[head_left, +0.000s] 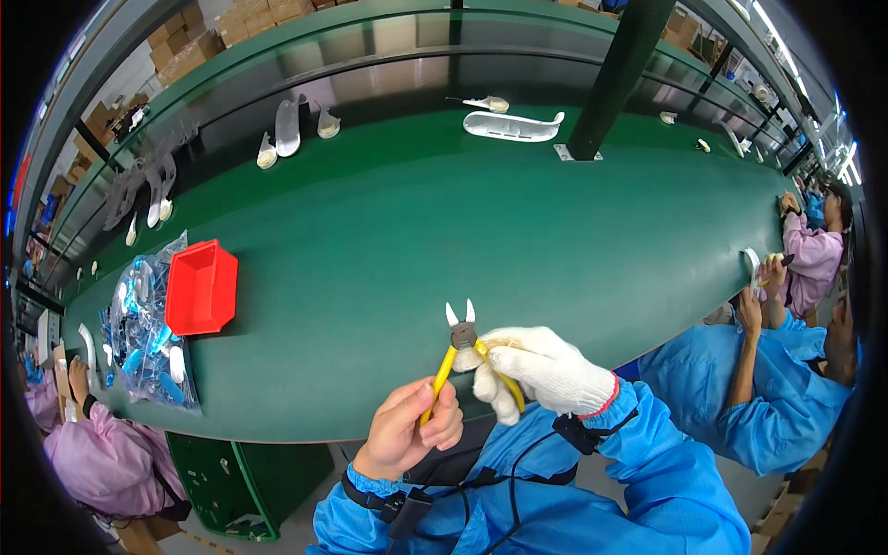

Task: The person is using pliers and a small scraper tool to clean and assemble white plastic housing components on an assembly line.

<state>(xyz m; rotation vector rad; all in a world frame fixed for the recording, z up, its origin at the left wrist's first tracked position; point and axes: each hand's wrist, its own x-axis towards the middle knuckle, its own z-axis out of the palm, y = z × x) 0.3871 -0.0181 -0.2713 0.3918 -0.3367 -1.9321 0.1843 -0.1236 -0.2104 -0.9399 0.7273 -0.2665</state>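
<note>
To the right of the red box (201, 289), well apart from it, are the pliers (463, 335), their tips spread. The bare left hand (409, 432) pinches one yellow handle (439, 380) between thumb and curled fingers; the gloved right hand (548, 370) curls around the other.

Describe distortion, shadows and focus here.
In the head view, fisheye distortion bows the near edge of the green tabletop; the head view shows a soft shadow beside the red bin; and the head view's yellow-handled cutters look fairly sharp.
</note>
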